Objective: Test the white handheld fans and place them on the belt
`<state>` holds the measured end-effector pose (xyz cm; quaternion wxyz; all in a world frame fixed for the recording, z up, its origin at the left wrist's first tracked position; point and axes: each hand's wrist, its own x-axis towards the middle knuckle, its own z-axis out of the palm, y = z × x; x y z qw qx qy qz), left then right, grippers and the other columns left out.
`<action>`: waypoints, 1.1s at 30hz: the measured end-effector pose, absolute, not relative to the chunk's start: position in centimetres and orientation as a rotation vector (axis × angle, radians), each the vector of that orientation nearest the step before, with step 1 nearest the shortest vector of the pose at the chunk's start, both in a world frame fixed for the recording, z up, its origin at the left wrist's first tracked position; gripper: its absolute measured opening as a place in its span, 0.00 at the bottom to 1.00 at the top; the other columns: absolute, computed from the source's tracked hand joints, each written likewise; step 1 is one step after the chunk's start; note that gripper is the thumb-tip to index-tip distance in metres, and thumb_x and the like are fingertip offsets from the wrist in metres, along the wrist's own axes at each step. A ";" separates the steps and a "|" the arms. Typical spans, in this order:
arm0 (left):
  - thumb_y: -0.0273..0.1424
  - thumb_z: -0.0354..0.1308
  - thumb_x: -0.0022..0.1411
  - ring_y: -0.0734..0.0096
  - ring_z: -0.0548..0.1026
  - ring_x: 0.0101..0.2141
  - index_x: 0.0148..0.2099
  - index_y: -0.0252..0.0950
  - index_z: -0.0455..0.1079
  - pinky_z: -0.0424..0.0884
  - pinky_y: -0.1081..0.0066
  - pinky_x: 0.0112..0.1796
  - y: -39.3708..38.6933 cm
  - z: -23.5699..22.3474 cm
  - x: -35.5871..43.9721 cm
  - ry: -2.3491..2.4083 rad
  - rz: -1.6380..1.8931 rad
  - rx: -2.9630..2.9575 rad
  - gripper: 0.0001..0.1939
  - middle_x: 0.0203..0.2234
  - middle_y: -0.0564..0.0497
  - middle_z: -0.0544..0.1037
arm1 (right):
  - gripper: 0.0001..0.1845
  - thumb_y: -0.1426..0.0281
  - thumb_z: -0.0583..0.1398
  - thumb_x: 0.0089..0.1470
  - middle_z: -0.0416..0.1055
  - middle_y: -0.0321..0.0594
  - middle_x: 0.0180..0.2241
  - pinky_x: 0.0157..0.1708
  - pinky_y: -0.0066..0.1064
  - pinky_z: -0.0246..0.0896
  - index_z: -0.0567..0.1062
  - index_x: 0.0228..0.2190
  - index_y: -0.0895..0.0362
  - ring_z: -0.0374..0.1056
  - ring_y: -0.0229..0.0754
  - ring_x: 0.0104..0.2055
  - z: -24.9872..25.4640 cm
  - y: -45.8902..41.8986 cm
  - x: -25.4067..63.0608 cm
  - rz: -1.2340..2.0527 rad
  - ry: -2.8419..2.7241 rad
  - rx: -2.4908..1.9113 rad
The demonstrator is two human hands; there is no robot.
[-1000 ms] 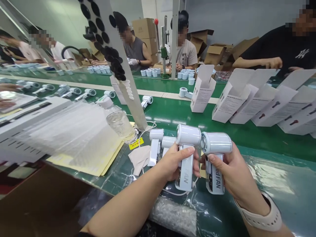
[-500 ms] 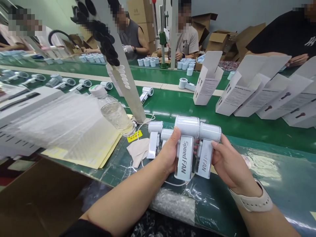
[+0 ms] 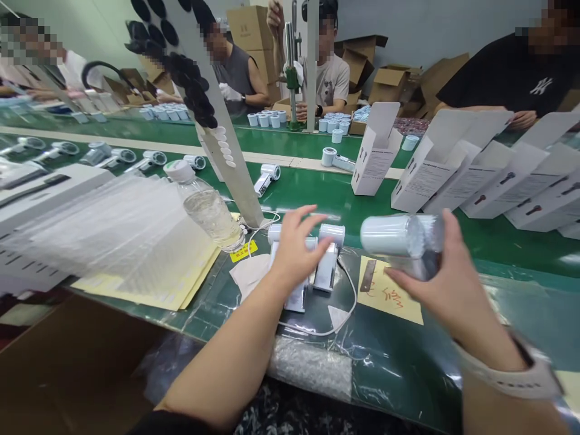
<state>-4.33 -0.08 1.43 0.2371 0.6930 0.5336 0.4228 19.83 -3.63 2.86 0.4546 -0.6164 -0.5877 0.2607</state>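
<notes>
My right hand (image 3: 457,293) grips a light blue handheld fan (image 3: 390,237), raised over the right side of the work surface. Motion smears it, and I cannot tell whether a second fan is held behind it. Fingers spread, my left hand (image 3: 296,251) hovers above the handheld fans lying on the bench. One of these fans (image 3: 326,269) lies just right of the left hand, its handle toward me; others are partly covered by that hand. A white cable (image 3: 351,290) curves around them.
A tilted water bottle (image 3: 211,211) and plastic bags (image 3: 113,223) lie left, beside a slanted post (image 3: 231,163). Open white boxes (image 3: 374,157) stand on the green belt. A yellow note (image 3: 408,302) lies under my right hand. Co-workers sit across.
My left hand has let go of the fan it held and opened. My right hand has moved up and right with a fan, now turned sideways. A co-worker's arm across has risen.
</notes>
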 end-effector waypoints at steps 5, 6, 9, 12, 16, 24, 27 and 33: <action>0.43 0.67 0.52 0.34 0.48 0.68 0.50 0.33 0.75 0.41 0.43 0.65 1.5 1.7 -6.9 1.892 0.484 2.005 0.26 0.68 0.33 0.52 | 0.47 0.52 0.75 0.29 0.73 0.59 0.44 0.37 0.61 0.57 0.72 0.54 0.45 0.68 0.78 0.47 1.1 -4.1 31.9 0.545 -1.388 -2.065; 0.44 0.69 0.48 0.34 0.46 0.68 0.50 0.35 0.74 0.39 0.43 0.65 1.5 1.7 -7.1 1.863 0.405 2.051 0.29 0.69 0.34 0.50 | 0.44 0.54 0.76 0.26 0.73 0.58 0.39 0.35 0.62 0.54 0.75 0.50 0.42 0.68 0.79 0.46 0.1 -4.4 34.8 0.502 -1.294 -2.123; 0.44 0.71 0.46 0.36 0.43 0.69 0.50 0.37 0.74 0.38 0.44 0.65 1.3 1.7 -7.5 1.810 0.296 2.114 0.30 0.71 0.37 0.47 | 0.38 0.55 0.76 0.22 0.71 0.59 0.40 0.38 0.68 0.48 0.76 0.41 0.37 0.60 0.86 0.55 -2.4 -5.6 42.9 0.360 -1.102 -2.225; 0.43 0.70 0.47 0.38 0.42 0.69 0.47 0.38 0.74 0.37 0.44 0.65 1.3 1.8 -8.0 1.781 0.303 2.118 0.26 0.70 0.38 0.48 | 0.36 0.53 0.73 0.25 0.68 0.61 0.49 0.47 0.74 0.41 0.75 0.43 0.39 0.48 0.87 0.63 -3.5 -6.5 47.5 0.238 -1.114 -2.259; 0.39 0.70 0.47 0.40 0.52 0.66 0.47 0.40 0.71 0.48 0.44 0.63 1.2 2.5 -9.1 1.588 0.503 2.066 0.24 0.65 0.40 0.59 | 0.32 0.54 0.68 0.39 0.62 0.60 0.59 0.55 0.73 0.36 0.74 0.49 0.41 0.41 0.79 0.68 -3.1 -6.1 45.4 -0.190 -1.162 -2.191; 0.40 0.73 0.45 0.72 0.74 0.36 0.60 0.45 0.63 0.69 0.74 0.38 1.4 2.7 -8.1 1.066 1.391 1.274 0.40 0.43 0.53 0.74 | 0.18 0.62 0.61 0.53 0.71 0.59 0.52 0.59 0.63 0.52 0.78 0.42 0.60 0.57 0.68 0.62 -1.3 -1.0 24.3 -0.071 -2.086 -1.770; 0.41 0.78 0.35 0.67 0.76 0.40 0.50 0.41 0.71 0.71 0.71 0.43 1.7 2.4 -6.8 0.833 1.547 0.903 0.38 0.38 0.52 0.79 | 0.11 0.66 0.61 0.55 0.69 0.59 0.56 0.62 0.59 0.49 0.80 0.33 0.60 0.56 0.65 0.64 -0.8 -0.9 16.7 0.018 -2.296 -1.635; 0.50 0.76 0.33 0.66 0.78 0.29 0.34 0.33 0.75 0.75 0.68 0.33 1.2 1.3 -4.6 0.908 1.283 0.684 0.31 0.26 0.49 0.80 | 0.13 0.77 0.56 0.54 0.68 0.65 0.55 0.63 0.54 0.47 0.77 0.40 0.66 0.56 0.64 0.64 -2.5 -1.1 11.4 0.006 -2.306 -1.672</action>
